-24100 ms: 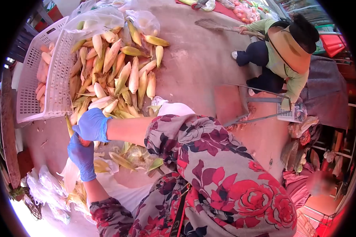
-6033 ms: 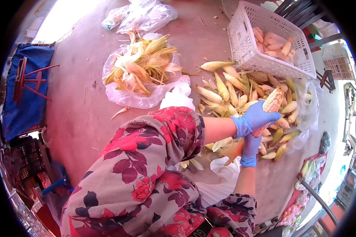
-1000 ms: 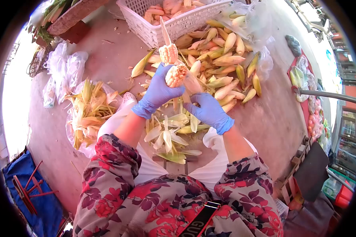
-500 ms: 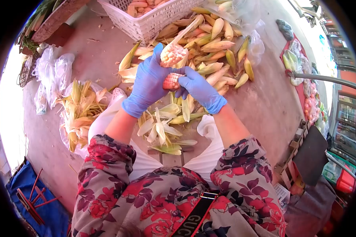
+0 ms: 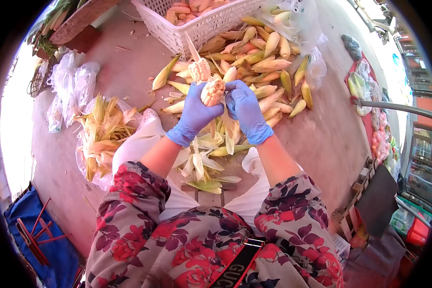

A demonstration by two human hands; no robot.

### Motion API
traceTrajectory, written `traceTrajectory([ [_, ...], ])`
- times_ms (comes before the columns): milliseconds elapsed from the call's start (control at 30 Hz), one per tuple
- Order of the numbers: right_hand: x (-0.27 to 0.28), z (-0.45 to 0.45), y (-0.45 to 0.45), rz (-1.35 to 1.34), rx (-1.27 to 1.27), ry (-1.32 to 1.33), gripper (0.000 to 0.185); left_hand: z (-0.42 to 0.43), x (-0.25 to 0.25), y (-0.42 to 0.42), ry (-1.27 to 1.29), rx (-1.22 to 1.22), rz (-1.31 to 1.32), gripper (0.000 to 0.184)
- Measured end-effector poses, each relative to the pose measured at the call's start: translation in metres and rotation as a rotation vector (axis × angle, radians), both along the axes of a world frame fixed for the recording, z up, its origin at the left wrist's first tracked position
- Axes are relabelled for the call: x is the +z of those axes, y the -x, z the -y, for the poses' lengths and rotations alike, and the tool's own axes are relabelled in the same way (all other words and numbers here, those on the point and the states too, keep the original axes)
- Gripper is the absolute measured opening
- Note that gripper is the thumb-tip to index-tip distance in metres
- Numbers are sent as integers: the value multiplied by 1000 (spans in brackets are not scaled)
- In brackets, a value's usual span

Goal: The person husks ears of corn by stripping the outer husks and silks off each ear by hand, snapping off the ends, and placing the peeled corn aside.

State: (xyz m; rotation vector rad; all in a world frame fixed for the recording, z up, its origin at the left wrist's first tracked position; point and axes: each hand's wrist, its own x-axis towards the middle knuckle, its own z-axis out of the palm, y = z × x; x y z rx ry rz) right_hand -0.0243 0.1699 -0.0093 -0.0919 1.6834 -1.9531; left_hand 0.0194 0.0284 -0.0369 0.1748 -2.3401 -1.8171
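Observation:
Both hands wear blue gloves and meet in front of the corn pile. My left hand is wrapped round a corn cob with pale pink kernels, its end facing up. Just above it shows another kernelled piece with a husk strip rising from it; whether the two are joined I cannot tell. My right hand is closed beside the cob, fingertips near its right side; what they pinch is hidden. Below the hands, peeled husks lie on the floor between my knees.
Unpeeled corn is heaped ahead, against a white crate of peeled cobs. A plastic bag of husks lies left, with clear bags beyond. A blue cloth with a red folding frame is at lower left, vegetables in bags at right.
The cob has turned upright again in my left hand. My right hand has moved from open beside it, across to it, then slightly back, fingers closed. The view has shifted a little.

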Motion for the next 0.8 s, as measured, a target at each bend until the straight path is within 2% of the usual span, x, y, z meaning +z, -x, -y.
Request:
traceTrajectory([
  [33,7,-5,6,83,27,108,23,2,1,2,-400,-62,199,49],
  [133,9,-4,10,-148,6,135,21,5,28,1,-552,-179,210,48],
  [167,13,-5,10,-202,-17,125,22,6,28,2,-524,-187,223,46],
  [200,18,-9,11,-167,24,126,30,8,27,2,-499,-197,239,44],
  [300,19,-12,16,-495,252,-72,35,20,16,5,-410,-364,418,41],
  [367,17,-9,13,-523,266,-24,35,22,19,5,-350,-502,510,38],
  [433,15,-11,14,-615,328,-102,32,22,33,4,-308,-618,540,33],
  [467,9,-5,10,-641,256,-75,26,19,28,2,-325,-586,497,29],
  [567,-8,1,3,-561,82,-102,24,13,27,0,-165,-557,458,40],
  [600,-10,-1,1,-603,36,-181,24,10,21,-3,-217,-502,217,53],
  [700,-19,3,2,-518,-9,-190,23,15,19,-2,29,-512,186,61],
  [800,-2,11,0,41,-123,171,21,15,16,-1,-200,-478,189,59],
])
